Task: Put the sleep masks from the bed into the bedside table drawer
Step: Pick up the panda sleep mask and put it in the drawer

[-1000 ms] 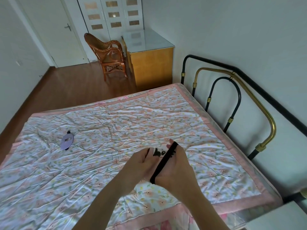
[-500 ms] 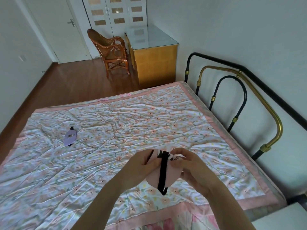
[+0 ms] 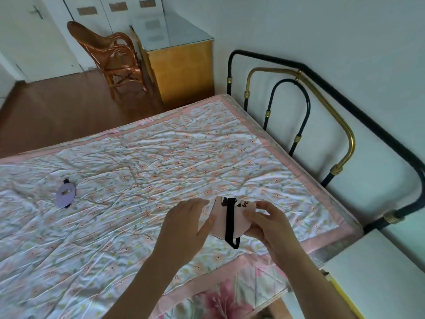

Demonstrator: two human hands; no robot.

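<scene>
Pink sleep mask (image 3: pixel 220 221), between both hands (image 3: pixel 230 226)

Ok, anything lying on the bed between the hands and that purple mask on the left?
Nothing visible. Only bare floral quilt lies between the left hand and the purple sleep mask. Both hands, right hand included, hold the pink sleep mask with its black strap.

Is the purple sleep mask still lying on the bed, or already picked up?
On the bed. The purple sleep mask lies flat on the floral quilt, away from both hands, which hold the pink sleep mask.
</scene>
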